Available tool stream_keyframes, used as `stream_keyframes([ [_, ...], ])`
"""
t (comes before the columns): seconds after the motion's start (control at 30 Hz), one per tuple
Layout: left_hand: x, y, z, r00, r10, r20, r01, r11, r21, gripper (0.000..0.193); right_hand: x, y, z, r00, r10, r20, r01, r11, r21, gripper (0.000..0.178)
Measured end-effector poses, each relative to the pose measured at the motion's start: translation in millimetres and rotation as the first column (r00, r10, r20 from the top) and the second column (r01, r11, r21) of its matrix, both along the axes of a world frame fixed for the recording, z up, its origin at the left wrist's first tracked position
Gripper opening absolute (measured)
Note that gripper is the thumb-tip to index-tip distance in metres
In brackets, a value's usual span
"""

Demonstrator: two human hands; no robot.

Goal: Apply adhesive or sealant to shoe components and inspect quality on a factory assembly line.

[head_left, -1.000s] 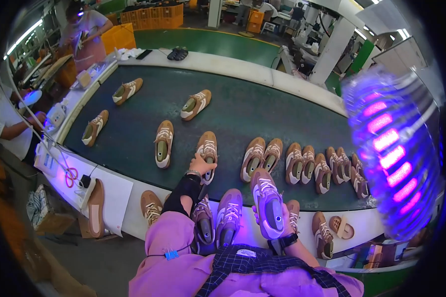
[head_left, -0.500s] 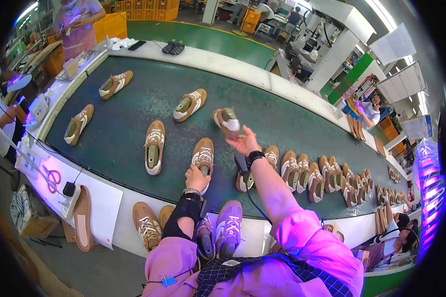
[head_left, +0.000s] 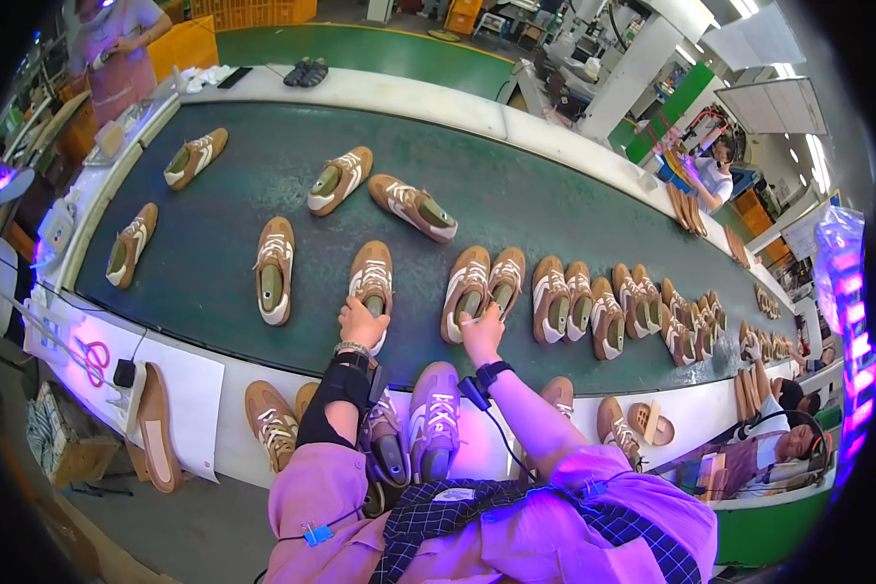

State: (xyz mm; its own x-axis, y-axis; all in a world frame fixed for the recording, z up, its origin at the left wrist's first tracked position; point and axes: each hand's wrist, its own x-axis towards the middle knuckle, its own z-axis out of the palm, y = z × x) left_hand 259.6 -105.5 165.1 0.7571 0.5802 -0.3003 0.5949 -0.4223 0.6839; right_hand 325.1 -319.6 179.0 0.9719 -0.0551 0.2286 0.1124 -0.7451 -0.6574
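Observation:
Brown sneakers with white stripes and green inserts lie on a dark green conveyor belt [head_left: 214, 292]. My left hand [head_left: 362, 323] is closed round the heel of one sneaker [head_left: 371, 265], its toe pointing away from me. To the right, my right hand [head_left: 482, 333] grips the heel end of another sneaker [head_left: 507, 268]. That one stands side by side with a matching sneaker [head_left: 469, 270]. Beyond my hands, a sneaker [head_left: 412, 206] lies at a slant, its heel toward the right, beside another sneaker [head_left: 341, 180].
Several sneakers line the belt to the right. On the white near ledge stand a sneaker pair [head_left: 433, 419] in purple light, a brown sole [head_left: 156, 428] and red-handled scissors [head_left: 92, 360]. Co-workers stand at the far left and by the right side [head_left: 715, 177].
My right hand has let go of the sneaker it held over the belt, which now lies there. It has come back toward me onto another sneaker. My left hand keeps its sneaker.

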Motion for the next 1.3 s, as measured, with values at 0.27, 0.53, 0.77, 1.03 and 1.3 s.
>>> stream_keyframes([
  [0.27,-16.8,-18.4,18.6,0.998,0.059,0.009,-0.059,0.988,0.144,0.076,18.5,15.8,-12.7,0.996,-0.033,-0.086,0.021,0.990,-0.136,0.043],
  [0.53,-37.8,-59.3,36.0,0.860,-0.170,0.481,0.118,0.984,0.137,0.056,1.0,-27.5,-6.1,0.981,0.192,-0.029,-0.194,0.970,-0.143,0.038],
  [0.77,-52.6,-82.5,35.6,0.877,-0.236,0.419,0.231,0.971,0.062,0.051,-6.0,-43.6,-33.1,0.958,0.285,-0.019,-0.286,0.958,-0.032,0.040],
  [1.03,-103.2,-113.4,47.6,0.919,0.033,0.393,0.220,0.784,-0.580,0.048,18.1,-38.3,-16.9,0.921,0.350,-0.168,-0.368,0.926,-0.087,0.029],
  [1.3,-104.0,-142.1,76.8,0.909,0.286,0.304,0.137,0.482,-0.865,0.056,-25.4,-92.9,66.3,0.696,0.648,-0.311,-0.098,0.515,0.852,0.022],
])
